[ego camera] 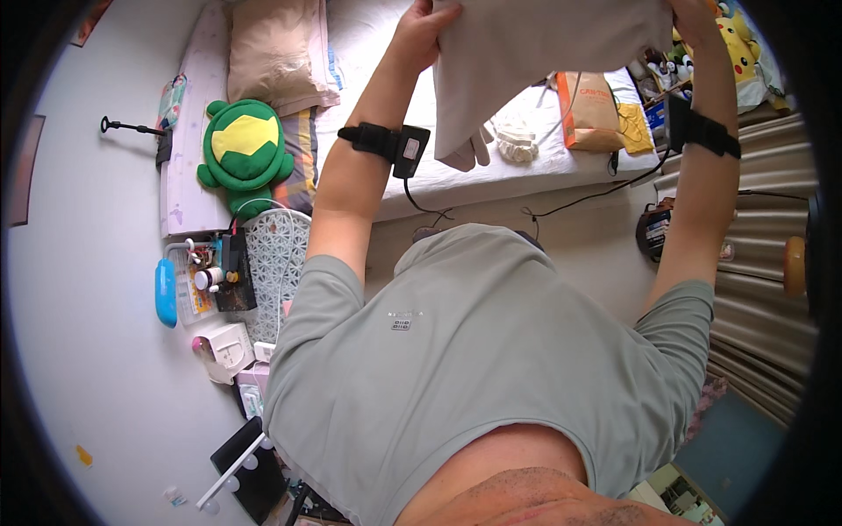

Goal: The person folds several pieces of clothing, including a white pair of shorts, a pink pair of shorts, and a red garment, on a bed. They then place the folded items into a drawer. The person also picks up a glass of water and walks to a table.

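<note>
Stretched between my two raised hands is a light grey-beige cloth garment point(526, 39), cut off by the top edge of the view. My left hand point(421, 33) grips its left end, thumb over the fabric. At the other end, my right hand point(694, 23) holds it near the top right, partly cut off by the rim. One corner of the fabric hangs lower on the left, in front of the bed point(395, 177). Beneath the garment, a small bundled white cloth item point(516, 141) lies on the white sheet.
On the bed are an orange-and-brown paper bag point(589, 112), a yellow pouch point(635, 128), a green turtle plush point(245, 139) and a pillow point(270, 52). Black cables point(592, 195) trail from devices strapped to both forearms. Plush toys point(737, 49) crowd the right; a cluttered side table point(279, 263) stands left.
</note>
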Available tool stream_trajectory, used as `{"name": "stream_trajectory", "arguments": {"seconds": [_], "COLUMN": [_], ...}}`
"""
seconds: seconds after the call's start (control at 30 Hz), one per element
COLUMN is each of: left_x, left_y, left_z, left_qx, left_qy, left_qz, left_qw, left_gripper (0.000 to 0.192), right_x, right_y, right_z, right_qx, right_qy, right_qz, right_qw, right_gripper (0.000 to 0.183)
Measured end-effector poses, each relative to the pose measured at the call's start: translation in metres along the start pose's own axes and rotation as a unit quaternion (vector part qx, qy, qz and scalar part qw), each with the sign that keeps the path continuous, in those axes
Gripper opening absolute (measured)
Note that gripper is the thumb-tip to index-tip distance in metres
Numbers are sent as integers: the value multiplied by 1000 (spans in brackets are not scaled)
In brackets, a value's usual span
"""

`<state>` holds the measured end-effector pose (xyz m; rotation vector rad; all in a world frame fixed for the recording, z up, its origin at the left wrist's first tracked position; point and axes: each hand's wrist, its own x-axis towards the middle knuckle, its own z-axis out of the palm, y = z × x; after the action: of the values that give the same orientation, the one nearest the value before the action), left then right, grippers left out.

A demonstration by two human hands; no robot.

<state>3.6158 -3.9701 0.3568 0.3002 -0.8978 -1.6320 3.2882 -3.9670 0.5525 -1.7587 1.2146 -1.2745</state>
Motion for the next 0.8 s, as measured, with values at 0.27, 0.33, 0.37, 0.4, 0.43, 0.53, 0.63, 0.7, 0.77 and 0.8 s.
{"name": "stream_trajectory", "arguments": {"seconds": [0.27,0.33,0.37,0.4,0.43,0.53,0.63,0.7,0.77,0.8], "left_x": [45,42,43,47,51,48,59,44,46,52], "left_y": [22,29,35,40,41,38,65,50,59,59], "left_z": [-49,-65,-77,-82,-85,-87,-61,-78,-100,-105], "left_qx": [178,173,174,174,198,395,605,526,522,525], "left_qy": [106,93,62,26,42,155,173,152,183,192], "left_qz": [59,61,43,25,40,38,70,66,68,60], "left_qw": [977,979,982,984,979,905,774,834,830,827], "left_gripper": [47,47,47,46,45,25,19,30,25,26], "right_x": [49,62,65,67,73,70,128,128,114,148], "right_y": [29,35,28,21,19,-2,26,22,-13,30], "right_z": [10,29,48,59,62,83,78,79,100,84], "right_qx": [-419,-497,-493,-491,-444,-335,-468,-349,-245,-280], "right_qy": [0,31,52,76,93,51,31,32,-10,-7], "right_qz": [-259,-288,-255,-220,-206,-93,-264,-155,-60,-302], "right_qw": [871,818,830,839,867,936,843,924,968,911], "right_gripper": [54,56,56,56,54,47,45,38,34,32]}}
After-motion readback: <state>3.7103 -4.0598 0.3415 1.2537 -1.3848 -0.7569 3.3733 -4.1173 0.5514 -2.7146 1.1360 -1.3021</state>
